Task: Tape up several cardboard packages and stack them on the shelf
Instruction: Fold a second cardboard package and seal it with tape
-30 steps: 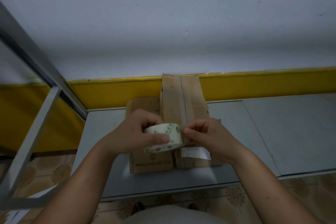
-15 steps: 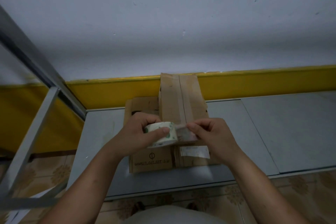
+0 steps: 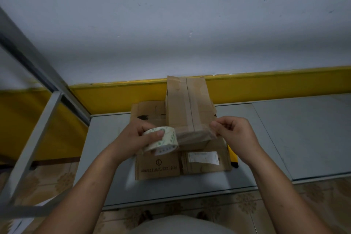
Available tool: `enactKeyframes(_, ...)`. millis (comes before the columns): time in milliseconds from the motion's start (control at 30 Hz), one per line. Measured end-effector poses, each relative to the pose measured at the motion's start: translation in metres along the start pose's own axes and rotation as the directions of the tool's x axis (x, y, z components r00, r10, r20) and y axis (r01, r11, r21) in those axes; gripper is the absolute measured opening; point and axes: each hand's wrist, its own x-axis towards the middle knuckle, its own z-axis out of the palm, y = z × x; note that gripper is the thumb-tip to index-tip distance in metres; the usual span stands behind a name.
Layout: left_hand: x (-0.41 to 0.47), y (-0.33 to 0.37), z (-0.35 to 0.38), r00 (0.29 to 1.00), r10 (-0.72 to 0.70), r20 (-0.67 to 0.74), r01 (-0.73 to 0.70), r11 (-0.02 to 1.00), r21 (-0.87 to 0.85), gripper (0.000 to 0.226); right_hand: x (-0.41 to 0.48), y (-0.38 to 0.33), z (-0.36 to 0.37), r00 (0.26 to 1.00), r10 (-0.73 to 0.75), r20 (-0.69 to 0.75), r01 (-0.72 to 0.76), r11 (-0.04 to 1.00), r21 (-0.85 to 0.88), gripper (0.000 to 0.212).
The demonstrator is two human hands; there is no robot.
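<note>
Three cardboard boxes sit toward the left end of the shelf (image 3: 284,138): printed box (image 3: 157,167) and labelled box (image 3: 205,163) side by side, top box (image 3: 190,108) upon them. Our left hand (image 3: 133,138) grips the one tape roll (image 3: 163,139); our right hand (image 3: 235,135) pinches its strip (image 3: 195,135) across the top box's near end.

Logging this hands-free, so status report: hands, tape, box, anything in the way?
Left hand grips white green-printed tape roll. Right hand pinches clear tape strip stretched along tall brown cardboard box near edge. Nothing blocking.
</note>
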Motion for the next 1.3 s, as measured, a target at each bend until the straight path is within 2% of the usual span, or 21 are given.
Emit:
enactKeyframes(33,0.001,-0.003,0.000,1.000,-0.014,-0.009,0.015,0.999,0.046,0.065,0.002,0.002,-0.001,1.000,-0.004,-0.009,0.004,1.000,-0.020,0.016)
enactKeyframes(67,0.002,-0.005,-0.002,0.999,-0.053,-0.010,0.054,0.985,0.163,0.066,0.003,0.004,-0.003,1.000,-0.007,-0.024,0.006,0.999,-0.033,0.016)
enactKeyframes(100,0.005,-0.006,-0.005,0.994,-0.109,-0.015,0.108,0.934,0.340,0.070,0.004,0.007,-0.006,0.999,-0.003,-0.036,0.002,0.999,-0.037,0.016)
enactKeyframes(167,0.011,-0.008,-0.013,0.976,-0.200,-0.088,0.210,0.750,0.627,0.082,0.005,0.013,-0.010,0.999,0.013,-0.037,-0.014,0.999,-0.039,0.014)
enactKeyframes(200,0.016,-0.009,-0.015,0.969,-0.212,-0.130,0.241,0.677,0.695,0.084,0.006,0.017,-0.009,0.999,0.024,-0.035,-0.025,0.999,-0.037,0.013)
enactKeyframes(233,0.021,-0.012,-0.016,0.965,-0.218,-0.146,0.255,0.646,0.720,0.085,0.008,0.020,-0.009,0.998,0.042,-0.039,-0.043,0.999,-0.026,0.012)
enactKeyframes(400,0.046,-0.015,-0.017,0.929,-0.368,-0.049,0.325,0.742,0.586,0.073,0.017,0.036,-0.003,0.985,0.158,-0.068,-0.154,0.987,0.053,0.012)
enactKeyframes(500,0.056,-0.019,-0.016,0.913,-0.409,-0.012,0.342,0.746,0.571,0.071,0.018,0.045,-0.003,0.978,0.191,-0.079,-0.188,0.981,0.044,0.020)
enactKeyframes(900,0.066,-0.024,-0.015,0.881,-0.473,-0.018,0.398,0.720,0.568,0.073,0.023,0.053,-0.003,0.966,0.241,-0.090,-0.237,0.970,0.051,0.010)
enactKeyframes(1000,0.066,-0.024,-0.013,0.881,-0.473,-0.014,0.402,0.732,0.550,0.072,0.022,0.055,-0.004,0.966,0.244,-0.087,-0.239,0.969,0.065,0.012)
enactKeyframes(1167,0.070,-0.024,-0.011,0.887,-0.461,-0.033,0.399,0.727,0.559,0.084,0.024,0.058,-0.008,0.970,0.225,-0.095,-0.220,0.974,0.059,0.021)
enactKeyframes(1300,0.071,-0.025,-0.010,0.892,-0.451,-0.036,0.390,0.726,0.567,0.083,0.024,0.061,-0.009,0.975,0.200,-0.100,-0.196,0.979,0.045,0.020)
